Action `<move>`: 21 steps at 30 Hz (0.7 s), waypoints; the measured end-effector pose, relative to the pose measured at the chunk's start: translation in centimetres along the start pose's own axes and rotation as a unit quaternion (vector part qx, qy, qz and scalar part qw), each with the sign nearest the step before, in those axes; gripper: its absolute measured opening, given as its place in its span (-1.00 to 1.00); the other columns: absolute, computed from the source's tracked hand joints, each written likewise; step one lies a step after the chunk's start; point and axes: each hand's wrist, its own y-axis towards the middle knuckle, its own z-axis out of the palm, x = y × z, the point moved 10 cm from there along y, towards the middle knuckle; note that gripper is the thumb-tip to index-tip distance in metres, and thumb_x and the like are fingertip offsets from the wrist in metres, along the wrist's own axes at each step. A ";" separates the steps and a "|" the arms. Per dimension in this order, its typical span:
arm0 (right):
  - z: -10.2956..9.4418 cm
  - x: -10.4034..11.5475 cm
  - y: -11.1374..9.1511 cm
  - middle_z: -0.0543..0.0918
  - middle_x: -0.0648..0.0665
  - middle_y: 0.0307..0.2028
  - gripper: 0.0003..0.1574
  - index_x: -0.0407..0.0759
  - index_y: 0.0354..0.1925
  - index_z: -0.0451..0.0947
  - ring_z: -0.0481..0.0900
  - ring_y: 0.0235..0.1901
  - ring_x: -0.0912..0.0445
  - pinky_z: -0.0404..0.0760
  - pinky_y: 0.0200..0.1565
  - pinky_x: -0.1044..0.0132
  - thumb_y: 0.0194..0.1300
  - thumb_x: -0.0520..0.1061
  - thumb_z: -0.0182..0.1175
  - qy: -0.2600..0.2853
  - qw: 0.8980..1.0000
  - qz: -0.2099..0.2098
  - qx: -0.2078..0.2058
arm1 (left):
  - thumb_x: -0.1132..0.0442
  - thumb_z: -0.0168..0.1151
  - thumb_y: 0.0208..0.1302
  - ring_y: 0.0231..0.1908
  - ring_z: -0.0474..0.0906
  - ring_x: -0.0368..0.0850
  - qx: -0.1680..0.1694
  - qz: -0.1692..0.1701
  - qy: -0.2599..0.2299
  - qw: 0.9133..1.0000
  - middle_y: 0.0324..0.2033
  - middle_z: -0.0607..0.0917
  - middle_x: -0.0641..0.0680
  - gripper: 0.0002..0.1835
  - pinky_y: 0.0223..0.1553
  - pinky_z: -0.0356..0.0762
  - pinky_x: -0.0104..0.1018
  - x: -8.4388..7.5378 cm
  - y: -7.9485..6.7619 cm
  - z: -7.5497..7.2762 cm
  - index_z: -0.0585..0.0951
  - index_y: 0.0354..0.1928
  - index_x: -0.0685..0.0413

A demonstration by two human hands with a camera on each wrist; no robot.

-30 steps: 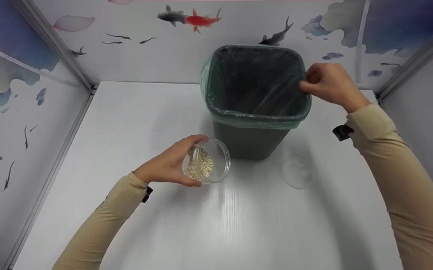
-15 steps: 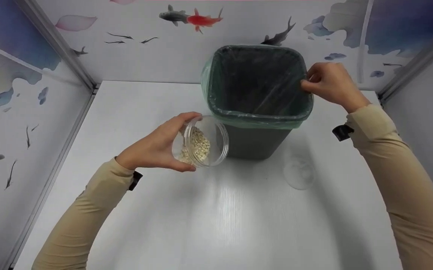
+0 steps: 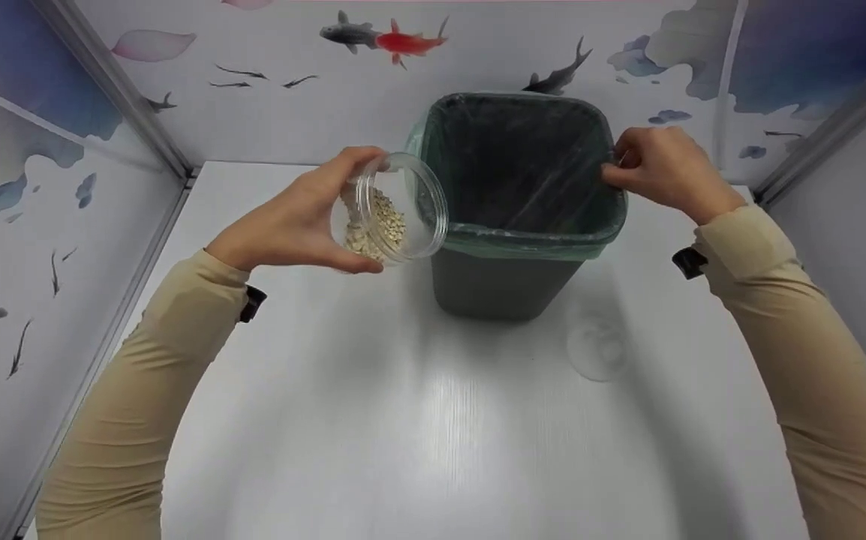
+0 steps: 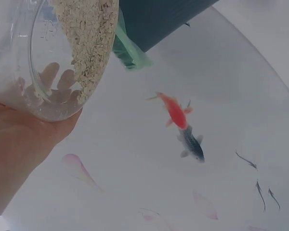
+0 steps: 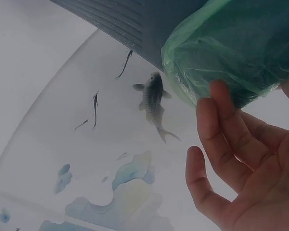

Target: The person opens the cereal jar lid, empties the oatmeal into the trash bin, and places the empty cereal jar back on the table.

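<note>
My left hand (image 3: pixel 294 214) grips a clear plastic jar (image 3: pixel 433 176) from its left side, thumb below and fingers above. Rolled oats (image 4: pixel 89 41) lie along the jar's lower side. The jar is tilted, its mouth facing right and overlapping the left rim of a dark grey trash bin (image 3: pixel 504 289) in the head view. A green garbage bag (image 5: pixel 226 48) lines the bin and folds over its rim. At the bin's right edge my right hand (image 3: pixel 662 169) pinches the rim and bag between thumb and forefinger, with the other fingers loosely bent outside.
A clear round lid (image 3: pixel 598 349) lies on the white table (image 3: pixel 448 450) at the right of the bin's base. Behind the bin rises a white wall (image 3: pixel 268 120) printed with fish, and side panels (image 3: pixel 864 247) stand at left and right.
My left hand has lifted the jar of oats away from me, from beside the bin's lower body up to its left rim. My right hand has stayed at the bin's right edge.
</note>
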 end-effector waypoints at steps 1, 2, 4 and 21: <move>0.0 0.0 0.0 0.63 -0.33 -0.36 -0.61 -0.39 -0.17 0.57 0.54 -0.43 -0.08 0.46 -0.45 0.19 0.27 -0.05 0.14 -0.001 1.000 0.001 0.001 | 0.20 0.63 -0.22 0.02 0.41 -0.02 0.001 -0.004 0.001 1.000 0.18 0.45 0.03 0.05 0.03 0.43 -0.10 0.1 0.2 -0.2 0.19 0.32 0.19; 0.0 0.0 0.0 0.64 -0.33 -0.36 -0.61 -0.39 -0.17 0.57 0.55 -0.42 -0.09 0.47 -0.44 0.19 0.27 -0.05 0.14 -0.002 1.000 0.002 0.002 | 0.20 0.63 -0.21 0.03 0.40 -0.03 0.003 -0.010 0.003 1.000 0.16 0.45 0.02 0.05 0.03 0.43 -0.10 0.3 0.4 -0.4 0.18 0.32 0.19; 0.0 0.0 0.0 0.64 -0.33 -0.35 -0.62 -0.38 -0.18 0.57 0.56 -0.41 -0.09 0.47 -0.44 0.18 0.26 -0.05 0.15 -0.002 1.000 0.002 0.002 | 0.20 0.63 -0.21 0.05 0.39 -0.05 0.006 -0.021 0.009 1.000 0.16 0.45 0.03 0.06 0.06 0.41 -0.11 0.6 0.8 -0.8 0.18 0.33 0.19; 0.2 -0.2 -0.4 0.59 -0.37 -0.22 -0.58 -0.39 -0.12 0.55 0.50 -0.23 -0.22 0.33 -0.10 -0.29 0.32 -0.03 0.09 0.009 1.000 0.016 -0.002 | 0.16 0.62 -0.22 0.14 0.31 0.02 0.019 -0.072 0.096 0.993 0.19 0.38 0.16 0.10 0.15 0.37 -0.04 2.0 4.2 -3.5 0.16 0.36 0.23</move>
